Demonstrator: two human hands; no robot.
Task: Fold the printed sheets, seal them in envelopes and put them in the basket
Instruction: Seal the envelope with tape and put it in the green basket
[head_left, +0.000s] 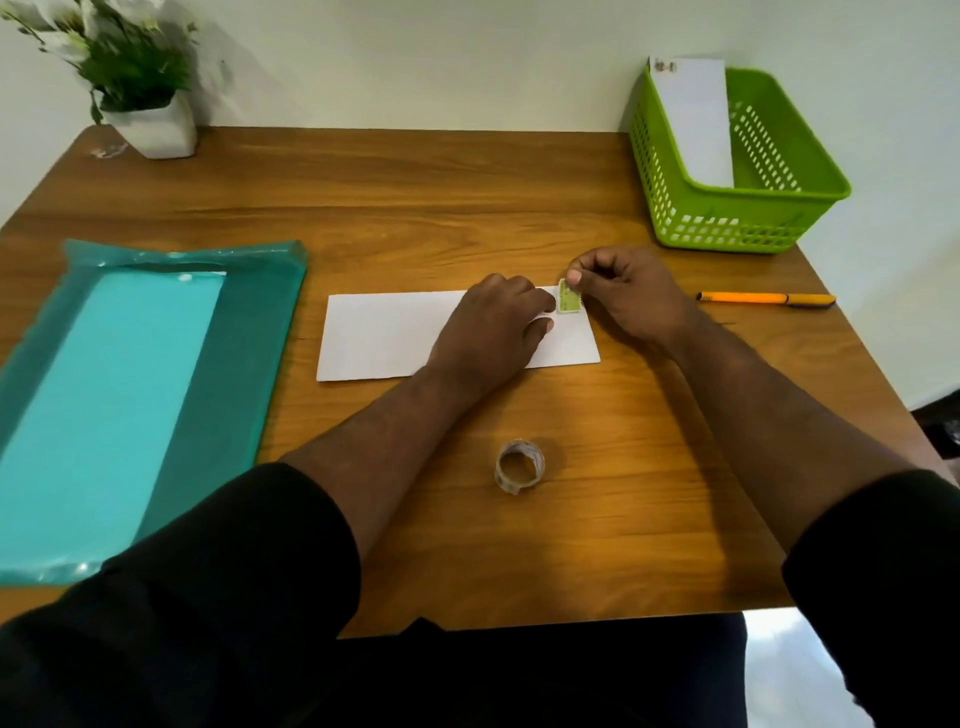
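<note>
A white envelope (384, 332) lies flat at the middle of the wooden table (415, 182). My left hand (493, 327) rests on its right half, fingers bent down onto the paper beside a small green stamp (569, 299). My right hand (623, 291) pinches the stamp's top edge between thumb and forefinger at the envelope's upper right corner. The green basket (727, 228) stands at the back right with one white envelope (698, 119) leaning upright inside it, a stamp on its top corner.
A teal plastic packet (130, 395) of envelopes covers the table's left side. A small roll of clear tape (519, 465) lies near the front. An orange pen (763, 299) lies right of my hands. A potted plant (140, 78) stands at the back left.
</note>
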